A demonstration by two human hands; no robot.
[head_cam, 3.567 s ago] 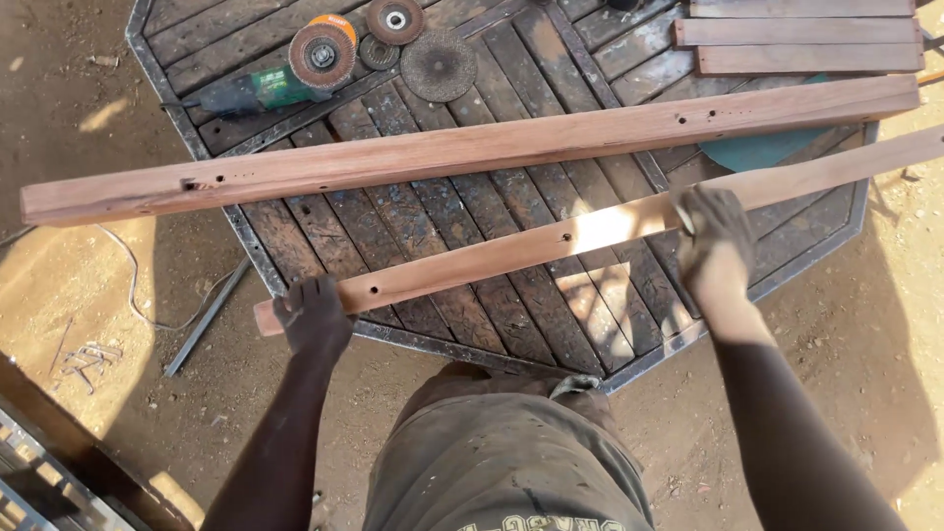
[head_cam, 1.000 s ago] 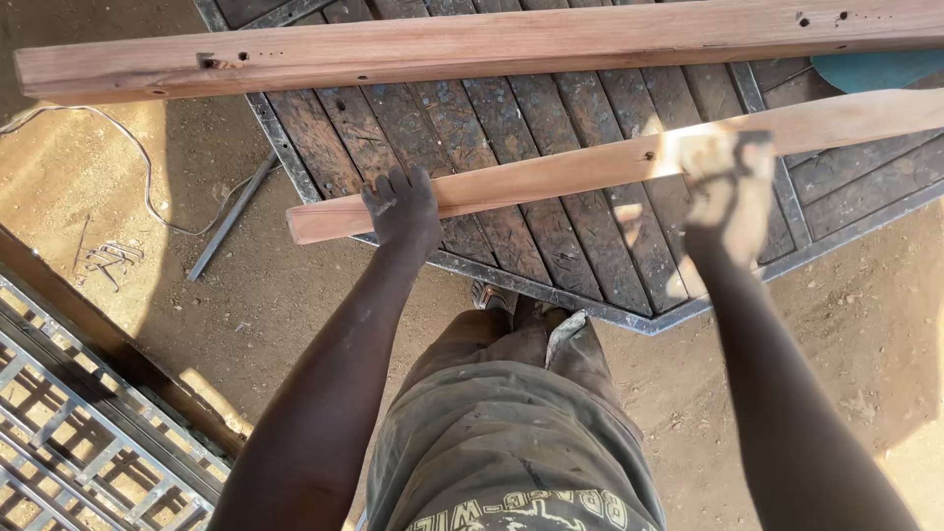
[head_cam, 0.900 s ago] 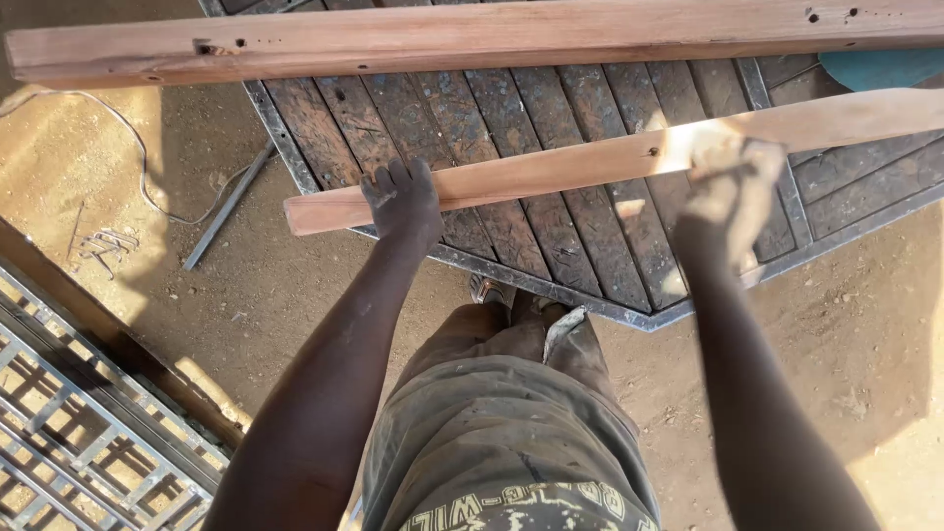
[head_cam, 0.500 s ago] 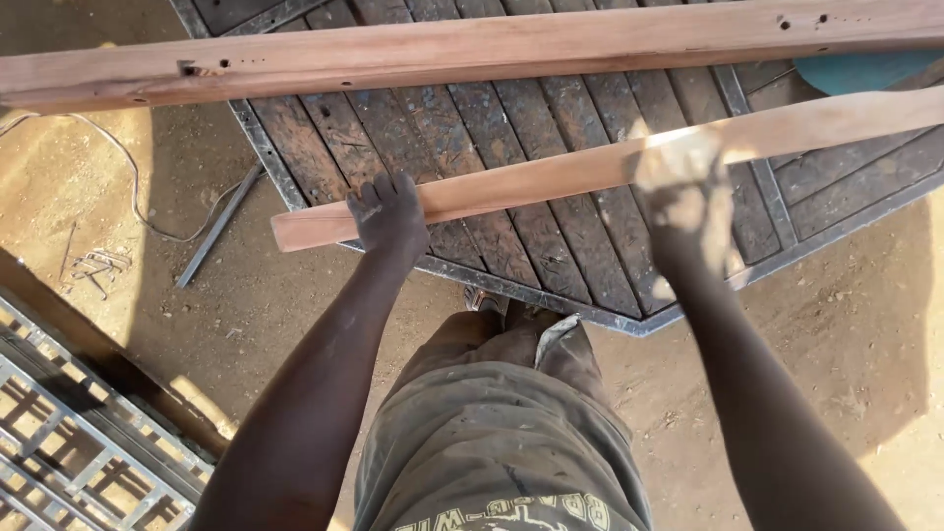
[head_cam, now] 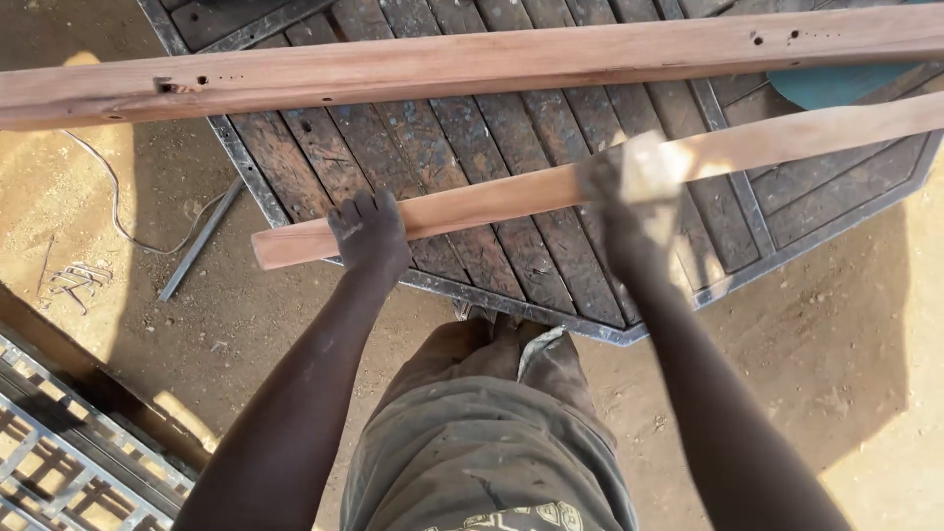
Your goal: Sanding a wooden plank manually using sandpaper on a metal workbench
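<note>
A long narrow wooden strip point(head_cam: 511, 195) lies slanted across a dark slatted table point(head_cam: 442, 128), its left end past the table's edge. My left hand point(head_cam: 369, 234) presses down on the strip near that left end. My right hand point(head_cam: 629, 192) is blurred on the strip's middle and holds a pale pad point(head_cam: 649, 165), which looks like sandpaper, against the wood. A thicker wooden beam point(head_cam: 472, 64) with small holes lies across the table farther away.
A teal object point(head_cam: 836, 84) sits under the beam at the far right. A metal rod point(head_cam: 202, 239) and a thin wire point(head_cam: 108, 197) lie on the sandy ground at left. A metal grid frame point(head_cam: 69, 462) is at the lower left.
My right hand has slid left along the strip with the pad, back and forth over the last second. My left hand stays on the strip's left end.
</note>
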